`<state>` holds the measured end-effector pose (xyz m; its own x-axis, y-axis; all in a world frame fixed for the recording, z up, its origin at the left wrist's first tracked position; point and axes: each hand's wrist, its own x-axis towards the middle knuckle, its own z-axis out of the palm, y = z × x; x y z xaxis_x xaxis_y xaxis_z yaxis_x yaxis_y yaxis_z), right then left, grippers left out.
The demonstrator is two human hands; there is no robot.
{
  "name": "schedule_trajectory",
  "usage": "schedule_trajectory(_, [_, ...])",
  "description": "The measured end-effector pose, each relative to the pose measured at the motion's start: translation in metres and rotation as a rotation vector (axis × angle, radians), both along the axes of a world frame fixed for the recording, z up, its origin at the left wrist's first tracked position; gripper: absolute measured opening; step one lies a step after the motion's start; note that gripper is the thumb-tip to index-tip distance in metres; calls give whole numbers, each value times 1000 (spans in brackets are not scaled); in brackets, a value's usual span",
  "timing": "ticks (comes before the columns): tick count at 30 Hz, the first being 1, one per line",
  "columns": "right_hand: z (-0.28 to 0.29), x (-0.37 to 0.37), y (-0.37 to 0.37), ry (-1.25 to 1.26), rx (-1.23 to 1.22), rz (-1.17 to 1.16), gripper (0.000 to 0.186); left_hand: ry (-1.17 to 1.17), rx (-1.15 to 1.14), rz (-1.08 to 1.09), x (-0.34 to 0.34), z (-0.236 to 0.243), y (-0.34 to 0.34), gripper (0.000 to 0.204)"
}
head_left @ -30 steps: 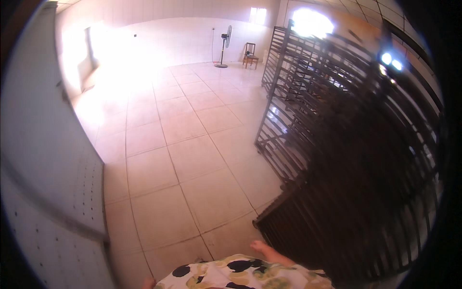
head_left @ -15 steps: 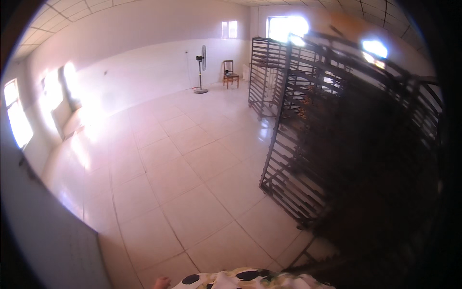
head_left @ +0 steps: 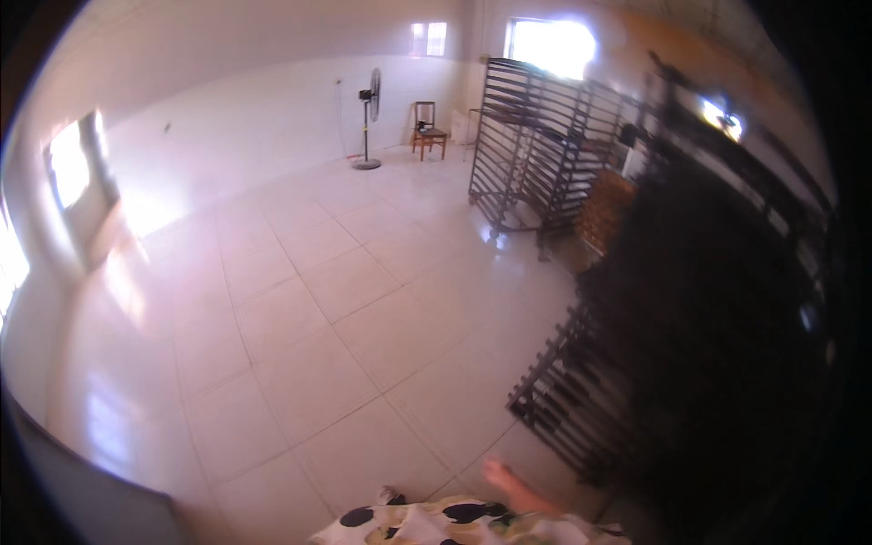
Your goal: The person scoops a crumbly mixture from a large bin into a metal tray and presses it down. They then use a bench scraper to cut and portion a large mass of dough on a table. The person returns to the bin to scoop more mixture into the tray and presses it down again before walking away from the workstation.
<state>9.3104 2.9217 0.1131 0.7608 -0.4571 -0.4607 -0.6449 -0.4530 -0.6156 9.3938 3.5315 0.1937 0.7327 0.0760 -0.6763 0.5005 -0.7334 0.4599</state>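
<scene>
My right hand [head_left: 498, 472] reaches out past the front of my white, dark-spotted garment [head_left: 427, 522], with the bare forearm behind it. The hand is small and blurred, so its fingers cannot be made out and nothing shows in it. Nearest to it, on the right, stands a large dark metal rack [head_left: 568, 400] with many rungs, its right part deep in shadow. The hand appears apart from this rack, over the tiled floor [head_left: 363, 363]. My left hand is out of view. What looks like a shoe tip [head_left: 391, 495] shows at the garment's edge.
Further off stands another slatted metal rack [head_left: 522, 150], with a brown tray-like thing [head_left: 604, 213] near it. A standing fan [head_left: 367, 127] and a wooden chair [head_left: 429, 132] are by the far wall. A grey panel [head_left: 91, 490] edges the lower left.
I have moved forward: the near rack has shifted right and down in view. The left hand at the lower edge has gone out of view, and my right hand has appeared.
</scene>
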Motion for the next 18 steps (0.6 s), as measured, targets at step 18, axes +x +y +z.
schedule_trajectory(18, [6, 386, -217, 174, -11, -39, 32, -221, 106, -1262, 712, -44, -273, 46])
